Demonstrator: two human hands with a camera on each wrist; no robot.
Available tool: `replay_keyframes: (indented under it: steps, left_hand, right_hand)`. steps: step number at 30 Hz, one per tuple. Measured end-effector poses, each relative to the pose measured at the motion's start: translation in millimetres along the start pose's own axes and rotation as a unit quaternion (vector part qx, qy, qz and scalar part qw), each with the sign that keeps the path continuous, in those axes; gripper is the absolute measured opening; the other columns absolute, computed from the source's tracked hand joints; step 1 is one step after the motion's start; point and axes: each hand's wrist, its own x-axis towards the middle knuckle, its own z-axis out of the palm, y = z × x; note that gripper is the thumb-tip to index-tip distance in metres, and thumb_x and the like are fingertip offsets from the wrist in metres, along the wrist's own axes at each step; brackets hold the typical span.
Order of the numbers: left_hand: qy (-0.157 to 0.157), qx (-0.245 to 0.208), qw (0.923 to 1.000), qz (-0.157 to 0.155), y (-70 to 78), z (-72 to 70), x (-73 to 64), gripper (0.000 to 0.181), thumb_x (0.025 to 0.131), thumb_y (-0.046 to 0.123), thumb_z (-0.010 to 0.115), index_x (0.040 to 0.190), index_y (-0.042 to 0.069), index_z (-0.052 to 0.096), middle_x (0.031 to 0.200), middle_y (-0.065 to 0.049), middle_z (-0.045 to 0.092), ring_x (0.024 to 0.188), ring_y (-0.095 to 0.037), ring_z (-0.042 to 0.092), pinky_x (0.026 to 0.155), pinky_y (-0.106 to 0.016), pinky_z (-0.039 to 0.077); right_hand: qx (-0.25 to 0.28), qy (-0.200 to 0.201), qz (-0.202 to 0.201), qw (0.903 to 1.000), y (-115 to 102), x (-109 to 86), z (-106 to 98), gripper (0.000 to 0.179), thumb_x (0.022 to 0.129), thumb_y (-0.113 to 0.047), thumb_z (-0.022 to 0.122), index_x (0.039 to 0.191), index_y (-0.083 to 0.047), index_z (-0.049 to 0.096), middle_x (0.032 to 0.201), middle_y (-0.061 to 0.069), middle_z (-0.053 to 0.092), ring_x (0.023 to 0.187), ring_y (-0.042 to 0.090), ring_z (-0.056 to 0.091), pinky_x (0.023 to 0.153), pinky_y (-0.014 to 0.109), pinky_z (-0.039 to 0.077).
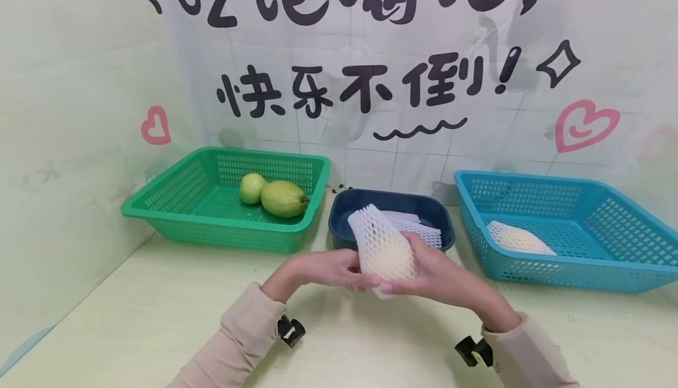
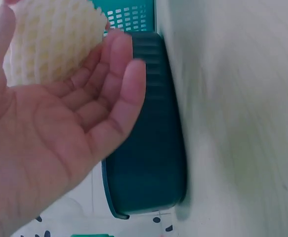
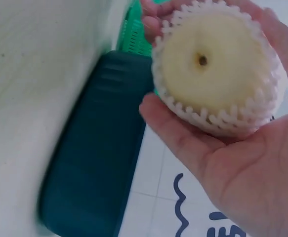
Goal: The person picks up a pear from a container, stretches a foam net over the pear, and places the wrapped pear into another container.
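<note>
Both hands hold a pale yellow pear (image 3: 217, 64) in a white foam net sleeve (image 1: 373, 229), low in front of the dark blue bin (image 1: 339, 223). My left hand (image 1: 331, 269) curls its fingers at the left of the fruit; in the left wrist view its thumb is on the opposite side. From the right, my right hand (image 1: 439, 273) grips the sleeved pear, thumb toward the front. The right wrist view shows one end of the pear bare, with a small dark hollow, ringed by the net's edge. More white foam nets (image 1: 418, 226) lie in the bin.
At the left stands a green basket (image 1: 222, 229) holding a round green fruit (image 1: 252, 188) and a longer, stemmed green fruit (image 1: 283, 198). On the right, a blue basket (image 1: 572, 273) contains another net-wrapped fruit (image 1: 519, 239). A wall with lettering rises behind the containers.
</note>
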Motion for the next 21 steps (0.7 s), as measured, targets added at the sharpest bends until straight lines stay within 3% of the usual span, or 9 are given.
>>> replay_keyframes:
  steps: [5,9,12,17,21]
  left_hand:
    - [-0.008,0.027,0.9994,-0.022,0.9,-3.9,-4.6,0.029,0.089,0.013,0.061,0.114,0.0,0.056,0.103,-0.01,0.062,0.088,-0.009,0.057,0.078,-0.023,0.048]
    - [0.057,0.024,0.9948,-0.081,0.3,-12.6,-11.8,0.015,0.091,0.007,0.054,0.1,-0.003,0.061,0.087,-0.009,0.064,0.074,-0.009,0.056,0.068,-0.023,0.047]
    - [0.096,0.004,0.9884,-0.117,-0.4,-16.8,-14.5,0.014,0.093,0.009,0.052,0.091,-0.001,0.062,0.074,-0.004,0.061,0.067,-0.011,0.055,0.065,-0.024,0.048]
    - [0.099,-0.001,0.9886,-0.114,-2.3,-16.0,-12.3,0.01,0.087,0.007,0.058,0.09,0.001,0.065,0.071,0.003,0.058,0.062,-0.01,0.053,0.061,-0.02,0.045]
    - [0.096,-0.006,0.9901,-0.103,-5.8,-11.6,-8.5,0.014,0.084,0.003,0.055,0.092,0.0,0.066,0.07,0.005,0.057,0.058,-0.009,0.05,0.056,-0.019,0.041]
  right_hand:
    - [-0.042,-0.036,-0.021,0.9983,1.4,-4.2,-9.7,0.082,0.07,-0.033,0.079,0.133,-0.003,0.036,0.115,0.01,0.053,0.094,0.021,0.05,0.072,0.031,0.047]
    - [-0.066,-0.074,-0.024,0.9948,2.7,-7.8,-14.7,0.077,0.067,-0.022,0.078,0.132,-0.006,0.04,0.117,0.007,0.051,0.096,0.021,0.048,0.074,0.034,0.045]
    - [-0.095,-0.094,-0.016,0.9909,2.3,-9.4,-14.7,0.076,0.066,-0.017,0.077,0.132,-0.006,0.041,0.12,0.006,0.05,0.099,0.021,0.046,0.078,0.036,0.043]
    - [-0.121,-0.1,-0.024,0.9873,1.5,-7.6,-10.1,0.077,0.064,-0.016,0.076,0.133,-0.006,0.041,0.125,0.007,0.048,0.106,0.022,0.044,0.085,0.039,0.041]
    - [-0.12,-0.101,-0.026,0.9873,2.6,-5.7,-5.0,0.079,0.063,-0.015,0.076,0.133,-0.006,0.041,0.127,0.008,0.049,0.108,0.023,0.044,0.087,0.041,0.041]
